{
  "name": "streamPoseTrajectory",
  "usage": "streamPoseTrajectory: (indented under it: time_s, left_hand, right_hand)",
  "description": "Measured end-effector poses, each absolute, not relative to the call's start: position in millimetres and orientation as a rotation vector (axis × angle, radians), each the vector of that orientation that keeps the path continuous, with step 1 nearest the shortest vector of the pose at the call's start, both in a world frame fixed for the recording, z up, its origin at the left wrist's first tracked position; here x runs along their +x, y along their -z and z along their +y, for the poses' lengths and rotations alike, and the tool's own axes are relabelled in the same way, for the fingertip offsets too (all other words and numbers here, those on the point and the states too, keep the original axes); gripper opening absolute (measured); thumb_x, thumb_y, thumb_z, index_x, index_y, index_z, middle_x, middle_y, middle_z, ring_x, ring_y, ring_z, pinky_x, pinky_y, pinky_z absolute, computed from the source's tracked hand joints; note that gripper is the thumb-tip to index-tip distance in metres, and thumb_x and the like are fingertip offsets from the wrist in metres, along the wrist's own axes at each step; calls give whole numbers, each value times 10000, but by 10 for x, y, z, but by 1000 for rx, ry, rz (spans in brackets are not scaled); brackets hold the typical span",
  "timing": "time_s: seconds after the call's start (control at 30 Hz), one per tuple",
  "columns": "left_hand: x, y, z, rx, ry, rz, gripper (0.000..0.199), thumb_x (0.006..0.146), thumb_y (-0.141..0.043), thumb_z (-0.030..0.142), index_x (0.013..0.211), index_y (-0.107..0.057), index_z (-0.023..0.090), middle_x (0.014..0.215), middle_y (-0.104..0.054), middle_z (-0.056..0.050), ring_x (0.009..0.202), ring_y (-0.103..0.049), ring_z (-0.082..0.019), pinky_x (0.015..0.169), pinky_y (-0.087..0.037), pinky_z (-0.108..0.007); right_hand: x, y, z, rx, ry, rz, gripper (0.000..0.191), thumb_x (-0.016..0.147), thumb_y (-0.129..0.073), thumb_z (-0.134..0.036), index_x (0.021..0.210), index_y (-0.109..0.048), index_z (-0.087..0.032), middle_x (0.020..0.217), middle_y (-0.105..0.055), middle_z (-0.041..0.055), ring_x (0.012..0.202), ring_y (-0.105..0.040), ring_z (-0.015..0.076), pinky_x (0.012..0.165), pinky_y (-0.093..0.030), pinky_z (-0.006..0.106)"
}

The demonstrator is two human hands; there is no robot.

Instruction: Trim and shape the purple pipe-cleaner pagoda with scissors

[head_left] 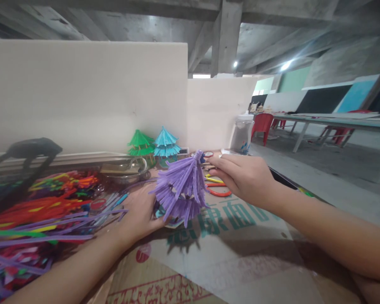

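Observation:
A purple pipe-cleaner model (182,183) with two tiers of fringed roof, like a small pagoda, tilts above the cardboard. My left hand (139,211) grips it low down, with the thumb at its base and the other fingers partly hidden behind it. At the model's peak, my right hand (245,177) has its fingers pinched together. A thin, pale piece shows by those fingertips, too small to make out. Below the right hand lie orange-handled scissors or pliers (220,192), partly covered.
Green (140,143) and turquoise (166,141) pipe-cleaner models stand by the white partition (85,97). Loose pipe cleaners (44,209) pile up at left, near a metal bowl (123,171). A clear bottle (241,133) stands at back right. Printed cardboard (228,261) covers the table.

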State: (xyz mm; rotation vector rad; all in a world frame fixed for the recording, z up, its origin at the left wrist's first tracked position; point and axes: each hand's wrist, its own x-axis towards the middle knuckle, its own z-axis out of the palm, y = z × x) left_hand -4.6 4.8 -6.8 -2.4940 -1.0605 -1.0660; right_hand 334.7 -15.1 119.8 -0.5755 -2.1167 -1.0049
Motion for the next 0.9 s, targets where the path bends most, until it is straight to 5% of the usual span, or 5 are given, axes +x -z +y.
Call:
streamPoseTrajectory:
  time_s: [0.3, 0.9]
  left_hand:
    - [-38, 60, 55, -2510, 1035, -1084, 563, 937, -679, 489, 1402, -667, 172, 1247, -792, -168, 1156, -755, -389, 1057, -604, -532]
    - [-21, 52, 37, -2532, 1058, -1002, 606, 959, -673, 469, 1483, -650, 165, 1446, -749, -195, 1327, -722, -417, 1110, -596, -581]
  right_hand:
    - [3392, -1172, -134, -596, 911, -2153, 335, 1182, -496, -307, 1262, -778, -146, 1024, -865, 122, 839, -797, 218, 707, -558, 313]
    - [3350, -1212, -174, -502, 1042, -2108, 405, 1221, -421, -336, 1159, -769, -139, 887, -836, 82, 734, -751, 186, 652, -505, 307]
